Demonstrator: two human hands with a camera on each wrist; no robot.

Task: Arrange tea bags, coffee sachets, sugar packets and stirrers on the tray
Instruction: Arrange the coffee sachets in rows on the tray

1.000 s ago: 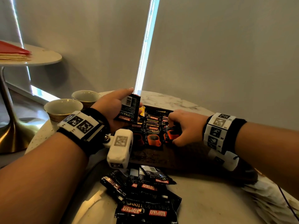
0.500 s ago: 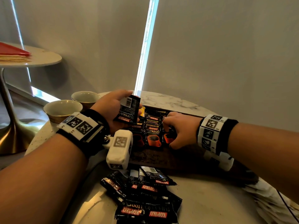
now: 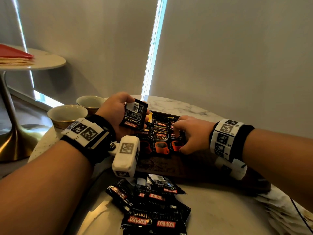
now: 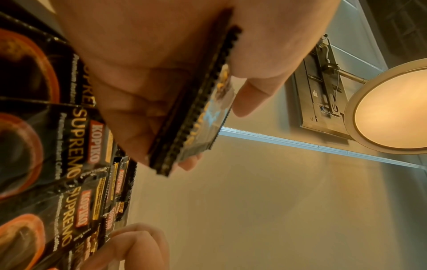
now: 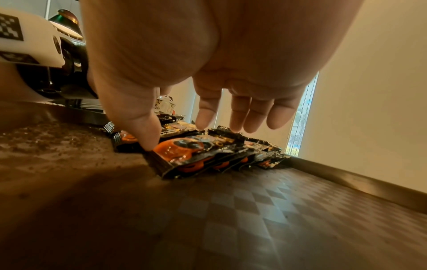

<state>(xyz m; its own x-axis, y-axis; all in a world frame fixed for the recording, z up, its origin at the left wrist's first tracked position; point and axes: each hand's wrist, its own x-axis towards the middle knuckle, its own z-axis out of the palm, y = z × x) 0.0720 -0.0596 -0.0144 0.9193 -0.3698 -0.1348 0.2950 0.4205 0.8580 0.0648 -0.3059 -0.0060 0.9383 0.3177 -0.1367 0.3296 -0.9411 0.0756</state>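
My left hand (image 3: 116, 114) grips a small stack of black Kopiko coffee sachets (image 3: 134, 116), held upright above the left end of the dark tray (image 3: 169, 165). The left wrist view shows that stack (image 4: 196, 113) edge-on between thumb and fingers. Rows of coffee sachets (image 3: 160, 141) lie overlapping in the tray. My right hand (image 3: 191, 133) is on the right-hand row. Its thumb (image 5: 148, 138) presses the near end of the front sachet (image 5: 184, 151), and its fingers (image 5: 205, 113) reach down, nearly straight, onto the ones behind.
A loose pile of coffee sachets (image 3: 149, 204) lies on the marble table in front of the tray. White paper packets (image 3: 284, 216) are stacked at the right edge. Two empty cups (image 3: 66, 114) (image 3: 90, 102) stand at the far left. A side table (image 3: 45, 61) stands beyond.
My right hand has shifted a little to the left along the sachet row in the tray. My left hand has kept its stack in almost the same place.
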